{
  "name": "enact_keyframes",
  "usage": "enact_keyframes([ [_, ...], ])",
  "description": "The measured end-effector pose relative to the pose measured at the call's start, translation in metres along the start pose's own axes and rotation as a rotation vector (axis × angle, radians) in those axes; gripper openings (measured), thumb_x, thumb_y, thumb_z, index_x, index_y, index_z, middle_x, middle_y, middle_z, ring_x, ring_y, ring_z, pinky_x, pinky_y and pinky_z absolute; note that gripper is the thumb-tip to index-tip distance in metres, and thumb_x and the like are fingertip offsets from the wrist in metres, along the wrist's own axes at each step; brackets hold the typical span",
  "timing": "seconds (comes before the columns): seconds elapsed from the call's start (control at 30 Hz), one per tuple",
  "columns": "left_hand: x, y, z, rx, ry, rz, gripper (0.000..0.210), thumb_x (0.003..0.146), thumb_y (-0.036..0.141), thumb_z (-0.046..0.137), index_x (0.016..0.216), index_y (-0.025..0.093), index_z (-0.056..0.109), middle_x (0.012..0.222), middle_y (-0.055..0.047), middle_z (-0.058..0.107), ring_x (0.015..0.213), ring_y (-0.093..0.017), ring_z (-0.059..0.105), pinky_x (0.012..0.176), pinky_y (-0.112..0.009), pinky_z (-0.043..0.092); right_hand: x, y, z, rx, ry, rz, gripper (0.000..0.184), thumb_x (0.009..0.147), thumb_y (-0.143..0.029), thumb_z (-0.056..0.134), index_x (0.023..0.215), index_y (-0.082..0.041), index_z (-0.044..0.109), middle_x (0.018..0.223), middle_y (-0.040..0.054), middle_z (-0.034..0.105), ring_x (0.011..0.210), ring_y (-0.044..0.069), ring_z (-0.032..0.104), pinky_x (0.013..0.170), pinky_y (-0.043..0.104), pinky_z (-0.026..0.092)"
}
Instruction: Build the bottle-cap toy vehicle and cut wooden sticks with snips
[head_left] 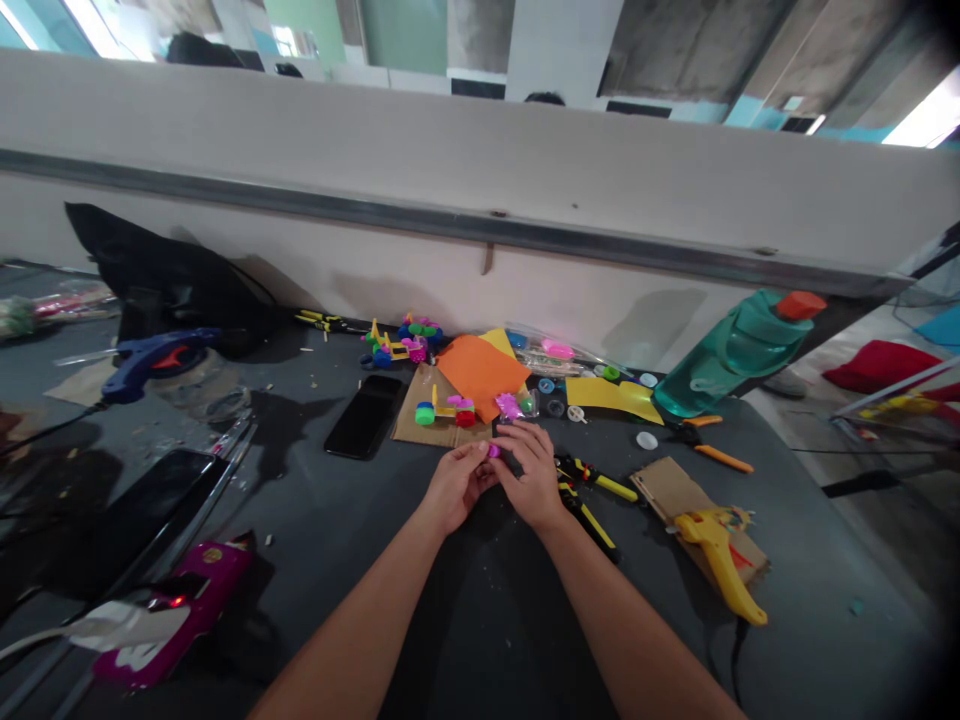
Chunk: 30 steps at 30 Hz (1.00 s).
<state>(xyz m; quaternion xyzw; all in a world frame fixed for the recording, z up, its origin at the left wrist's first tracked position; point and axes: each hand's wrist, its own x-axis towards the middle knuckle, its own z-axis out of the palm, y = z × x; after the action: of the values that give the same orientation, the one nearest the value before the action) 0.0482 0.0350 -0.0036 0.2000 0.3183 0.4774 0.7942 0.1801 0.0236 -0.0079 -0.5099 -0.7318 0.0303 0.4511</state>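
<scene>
My left hand (459, 487) and my right hand (532, 475) meet over the dark table, fingers closed around a small purple plastic piece (494, 451). Its exact kind is too small to tell. Just beyond my fingers lies a bright pink-purple piece (509, 405) on clear plastic. A small toy vehicle (445, 411) with green and red wheels stands on a cardboard sheet (409, 428), to the left of that piece. Close by my right hand are yellow-and-black pliers (592, 515).
A yellow glue gun (716, 560) rests on cardboard at right, near orange-handled pliers (720, 457) and a teal bottle (735, 355). Orange paper (480, 370) and more toy parts (397, 345) lie behind. Left are a phone (364, 417), blue glue gun (161, 360) and magenta power strip (187, 610).
</scene>
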Motion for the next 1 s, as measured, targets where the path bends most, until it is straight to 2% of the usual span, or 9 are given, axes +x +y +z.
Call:
enact_keyframes([
  [0.13,-0.0005,0.0000,0.0005,0.030,-0.015,-0.014,0.018,0.066,0.024,0.074,0.076,0.010,0.066,0.065,-0.002,0.064,0.059,-0.009,0.058,0.063,-0.024,0.050,-0.0003,0.0003,0.0005,0.005,0.006,0.021,0.017,0.078,-0.026,0.058,0.094,-0.025,0.063,0.107,0.0034,0.063,0.113,0.023,0.046,0.102,0.048,0.028],
  [0.3,-0.0017,0.0010,0.0016,0.045,-0.002,-0.016,0.018,0.066,0.023,0.074,0.077,0.010,0.066,0.069,-0.004,0.066,0.062,-0.011,0.060,0.065,-0.025,0.051,-0.0006,0.0008,0.0010,-0.004,-0.010,-0.003,0.023,0.077,-0.025,0.059,0.100,-0.027,0.062,0.109,0.0027,0.062,0.113,0.023,0.047,0.101,0.047,0.030],
  [0.53,-0.0008,0.0002,-0.0004,0.041,-0.026,-0.008,0.017,0.067,0.023,0.073,0.077,0.010,0.066,0.068,-0.003,0.065,0.061,-0.010,0.059,0.066,-0.025,0.050,-0.0008,0.0016,0.0019,-0.004,0.007,0.009,0.019,0.076,-0.024,0.059,0.095,-0.026,0.063,0.107,0.0026,0.063,0.113,0.023,0.047,0.101,0.048,0.030],
  [0.7,-0.0006,0.0000,0.0001,0.036,-0.001,-0.008,0.018,0.066,0.023,0.073,0.077,0.010,0.066,0.069,-0.004,0.066,0.063,-0.011,0.060,0.066,-0.025,0.051,-0.0007,0.0014,0.0011,-0.001,-0.019,-0.013,0.025,0.076,-0.025,0.060,0.101,-0.027,0.062,0.109,0.0023,0.063,0.112,0.023,0.047,0.101,0.047,0.030],
  [0.83,-0.0007,0.0001,0.0007,0.020,-0.009,-0.009,0.017,0.067,0.023,0.073,0.075,0.010,0.066,0.064,-0.002,0.063,0.058,-0.010,0.058,0.065,-0.026,0.051,-0.0011,0.0035,0.0024,-0.003,0.014,-0.013,0.019,0.079,-0.025,0.059,0.097,-0.028,0.063,0.107,0.0013,0.064,0.111,0.023,0.048,0.101,0.048,0.030],
  [1.0,-0.0016,0.0007,0.0011,0.049,-0.027,-0.022,0.019,0.067,0.023,0.073,0.077,0.009,0.066,0.070,-0.006,0.066,0.066,-0.013,0.061,0.069,-0.028,0.052,-0.0010,0.0027,0.0019,-0.001,0.014,-0.009,0.018,0.077,-0.025,0.060,0.095,-0.027,0.064,0.106,0.0020,0.064,0.112,0.023,0.047,0.101,0.049,0.030],
])
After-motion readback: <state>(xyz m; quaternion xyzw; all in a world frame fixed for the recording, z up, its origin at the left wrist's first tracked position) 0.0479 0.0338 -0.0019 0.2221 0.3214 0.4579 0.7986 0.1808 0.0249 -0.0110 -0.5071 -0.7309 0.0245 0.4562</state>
